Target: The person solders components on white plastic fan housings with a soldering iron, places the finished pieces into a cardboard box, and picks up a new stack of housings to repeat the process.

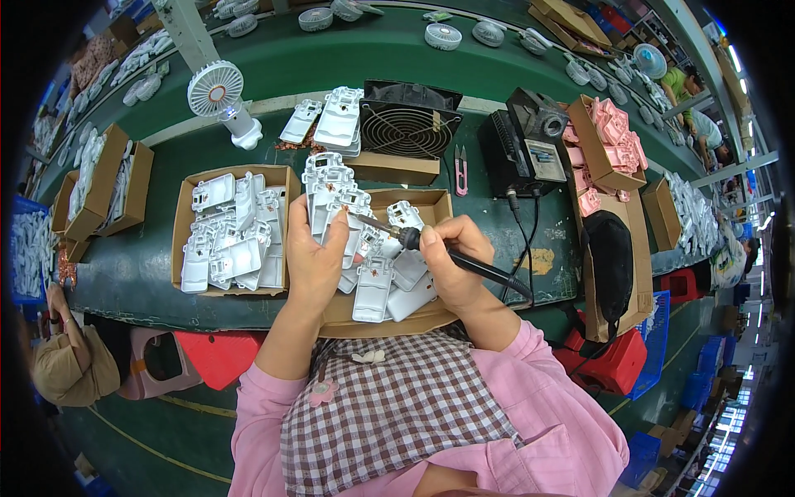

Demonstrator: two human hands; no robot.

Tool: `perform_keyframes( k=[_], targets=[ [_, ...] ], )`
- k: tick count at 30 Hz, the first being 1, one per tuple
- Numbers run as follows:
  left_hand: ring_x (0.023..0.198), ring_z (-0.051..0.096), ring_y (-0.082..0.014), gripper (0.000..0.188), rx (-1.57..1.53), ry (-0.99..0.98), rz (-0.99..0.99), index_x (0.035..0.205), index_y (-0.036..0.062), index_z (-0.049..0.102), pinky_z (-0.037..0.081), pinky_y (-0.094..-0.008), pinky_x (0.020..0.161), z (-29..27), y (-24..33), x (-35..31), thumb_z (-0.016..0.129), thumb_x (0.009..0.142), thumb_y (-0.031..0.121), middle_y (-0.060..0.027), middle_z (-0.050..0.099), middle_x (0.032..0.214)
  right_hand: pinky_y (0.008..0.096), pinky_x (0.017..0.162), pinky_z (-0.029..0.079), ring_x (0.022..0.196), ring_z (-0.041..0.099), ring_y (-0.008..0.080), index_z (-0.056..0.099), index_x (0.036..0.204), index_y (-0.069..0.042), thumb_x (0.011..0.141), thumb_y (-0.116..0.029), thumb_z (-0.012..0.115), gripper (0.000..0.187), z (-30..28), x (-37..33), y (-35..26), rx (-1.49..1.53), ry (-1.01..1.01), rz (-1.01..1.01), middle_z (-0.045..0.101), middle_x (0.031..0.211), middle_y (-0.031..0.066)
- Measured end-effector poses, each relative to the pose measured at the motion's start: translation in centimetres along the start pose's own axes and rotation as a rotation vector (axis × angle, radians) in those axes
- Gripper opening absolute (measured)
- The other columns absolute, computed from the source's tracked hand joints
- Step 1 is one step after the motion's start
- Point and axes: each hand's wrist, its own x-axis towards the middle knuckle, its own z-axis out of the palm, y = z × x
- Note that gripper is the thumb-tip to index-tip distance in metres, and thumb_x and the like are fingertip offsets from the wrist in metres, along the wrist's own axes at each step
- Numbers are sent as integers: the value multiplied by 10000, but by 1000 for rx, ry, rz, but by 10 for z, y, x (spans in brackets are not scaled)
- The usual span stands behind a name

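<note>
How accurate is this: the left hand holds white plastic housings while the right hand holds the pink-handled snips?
No: the head view shows the right hand holding a soldering iron; the pink-handled snips lie on the table. The left hand holds white plastic housings.

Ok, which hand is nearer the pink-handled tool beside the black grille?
Right. The right hand, holding the soldering iron, is below the pink-handled tool in the picture; the left hand, holding white plastic parts, is farther away, below it and to its left.
</note>
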Motion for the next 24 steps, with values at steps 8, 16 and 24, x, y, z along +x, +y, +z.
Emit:
perform_keyframes(
  k=[8,16,24],
  targets=[
    [698,642,-141,287,-26,-11,-1,1159,2,406,555,-243,466,-1,-2,1,531,913,80,-111,603,982,212,489,403,546,505,44,559,774,-12,847,-83,656,141,1,0,0,11,21,8,590,634,19],
    [682,624,-113,296,57,0,22,1170,9,400,545,-233,461,-1,-5,0,530,913,81,-92,602,963,200,497,411,561,512,39,549,776,-5,858,-101,653,164,2,-1,1,130,64,71,594,644,17],
    [677,595,-107,317,-18,-7,-30,1163,-8,403,532,-246,457,3,5,-2,554,894,63,-89,585,930,199,492,408,557,510,38,553,780,-4,856,-99,655,159,2,0,1,87,43,60,594,643,18]
  ],
)
